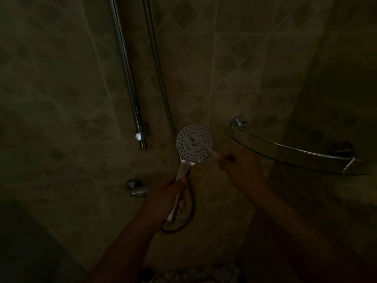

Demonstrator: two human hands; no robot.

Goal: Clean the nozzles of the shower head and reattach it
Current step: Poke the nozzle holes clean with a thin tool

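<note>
Here, in a dim shower corner, the left hand is wrapped tight around the handle of the shower head, holding it up with its round white face turned toward the camera. The face is full of little dark holes. The right hand pinches a thin white stick between its fingertips, and the far end of the stick rests near the middle of the face. It may be a cotton swab, but the light is too poor to be sure. A dark hose loops down from the bottom of the handle. A glass shelf sits on the wall just to the right, and a shiny rail runs up the tiled wall behind.
</note>
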